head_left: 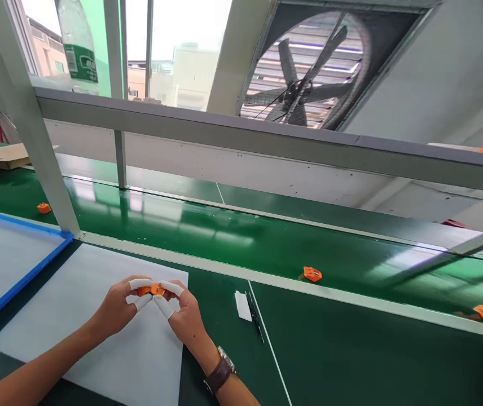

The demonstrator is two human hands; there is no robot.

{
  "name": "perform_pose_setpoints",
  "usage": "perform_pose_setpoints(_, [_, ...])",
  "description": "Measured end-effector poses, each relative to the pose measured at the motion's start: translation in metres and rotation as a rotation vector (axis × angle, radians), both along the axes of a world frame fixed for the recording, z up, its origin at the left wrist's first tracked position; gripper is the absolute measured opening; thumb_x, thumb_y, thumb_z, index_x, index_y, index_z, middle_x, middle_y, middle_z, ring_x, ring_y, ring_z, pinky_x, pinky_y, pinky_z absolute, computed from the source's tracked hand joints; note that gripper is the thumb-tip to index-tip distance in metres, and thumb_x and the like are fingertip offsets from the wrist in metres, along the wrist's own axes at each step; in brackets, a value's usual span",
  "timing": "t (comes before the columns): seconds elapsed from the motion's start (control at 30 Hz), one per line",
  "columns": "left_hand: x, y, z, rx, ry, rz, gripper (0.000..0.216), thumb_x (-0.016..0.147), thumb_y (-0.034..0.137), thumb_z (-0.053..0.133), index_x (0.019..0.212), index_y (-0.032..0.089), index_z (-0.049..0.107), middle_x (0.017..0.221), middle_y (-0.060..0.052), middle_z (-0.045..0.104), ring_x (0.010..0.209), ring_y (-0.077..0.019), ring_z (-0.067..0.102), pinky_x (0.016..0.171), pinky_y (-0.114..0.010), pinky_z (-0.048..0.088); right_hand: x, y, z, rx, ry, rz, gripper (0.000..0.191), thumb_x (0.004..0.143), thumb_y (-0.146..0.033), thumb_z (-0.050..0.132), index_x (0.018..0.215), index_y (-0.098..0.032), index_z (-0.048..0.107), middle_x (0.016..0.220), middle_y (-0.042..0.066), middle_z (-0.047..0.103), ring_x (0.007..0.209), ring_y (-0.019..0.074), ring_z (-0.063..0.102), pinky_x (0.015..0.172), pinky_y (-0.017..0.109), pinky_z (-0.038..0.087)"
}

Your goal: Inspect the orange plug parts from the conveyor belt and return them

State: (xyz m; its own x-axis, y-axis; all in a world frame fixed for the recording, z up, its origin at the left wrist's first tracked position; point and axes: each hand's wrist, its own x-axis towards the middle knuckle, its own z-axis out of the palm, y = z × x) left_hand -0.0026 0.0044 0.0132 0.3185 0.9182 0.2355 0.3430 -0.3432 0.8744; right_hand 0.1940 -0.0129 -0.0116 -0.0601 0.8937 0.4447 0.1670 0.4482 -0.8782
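Between my two hands is a small orange plastic part (156,289), held above a large white sheet (110,361) on the green table. My left hand (118,304) pinches its left side, with white finger cots on thumb and forefinger. On the right side, my right hand (184,313) grips it the same way, also in white finger cots, with a watch (220,372) on the wrist. Fingers cover much of the part, so its exact kind is hidden. Right of the sheet lie a small white paper piece (242,306) and a thin dark tool (255,317), possibly tweezers.
A blue-rimmed tray (21,298) stands at left. Beyond the pale strip, a green belt-like surface (207,231) carries orange parts (312,274). A grey frame post (42,124) and crossbar (267,132) rise ahead; a bottle (78,51) sits on the ledge. Cardboard (4,155) lies far left.
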Motion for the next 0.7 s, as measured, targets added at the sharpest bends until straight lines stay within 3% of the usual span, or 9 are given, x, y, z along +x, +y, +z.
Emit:
perform_pose_setpoints(0.13, [-0.002, -0.004, -0.007, 0.055, 0.019, 0.002, 0.04, 0.081, 0.014, 0.059, 0.118, 0.025, 0.069, 0.122, -0.006, 0.07, 0.108, -0.0232, 0.066, 0.093, -0.038, 0.058, 0.002, -0.002, -0.002, -0.036, -0.038, 0.025, 0.026, 0.088, -0.026, 0.068, 0.113, -0.027, 0.068, 0.096, 0.003, 0.065, 0.082, 0.017, 0.059, 0.078, 0.033, 0.054])
perform_pose_setpoints(0.3, [-0.001, -0.007, -0.005, -0.161, -0.098, -0.033, 0.03, 0.085, 0.022, 0.061, 0.113, 0.024, 0.071, 0.117, -0.005, 0.072, 0.103, -0.0227, 0.069, 0.091, -0.036, 0.059, 0.003, -0.006, -0.002, -0.064, -0.051, 0.04, 0.021, 0.088, -0.023, 0.068, 0.109, -0.026, 0.067, 0.104, 0.004, 0.067, 0.087, 0.0182, 0.063, 0.081, 0.035, 0.057])
perform_pose_setpoints(0.53, [0.002, -0.007, -0.003, -0.502, -0.312, -0.078, 0.023, 0.087, 0.031, 0.066, 0.105, 0.018, 0.072, 0.099, -0.006, 0.076, 0.095, -0.0241, 0.072, 0.087, -0.036, 0.059, -0.004, -0.014, 0.003, 0.062, -0.161, -0.007, 0.024, 0.089, -0.015, 0.065, 0.11, -0.027, 0.066, 0.103, 0.004, 0.069, 0.092, 0.0185, 0.068, 0.081, 0.034, 0.06])
perform_pose_setpoints(0.7, [-0.002, 0.0, 0.007, -0.596, -0.414, -0.151, 0.032, 0.088, 0.03, 0.069, 0.116, 0.017, 0.072, 0.111, -0.008, 0.076, 0.106, -0.0258, 0.071, 0.099, -0.039, 0.055, 0.0, -0.012, 0.003, 0.111, -0.219, -0.064, 0.027, 0.09, -0.012, 0.063, 0.114, -0.026, 0.065, 0.105, 0.005, 0.07, 0.096, 0.0193, 0.069, 0.083, 0.035, 0.06])
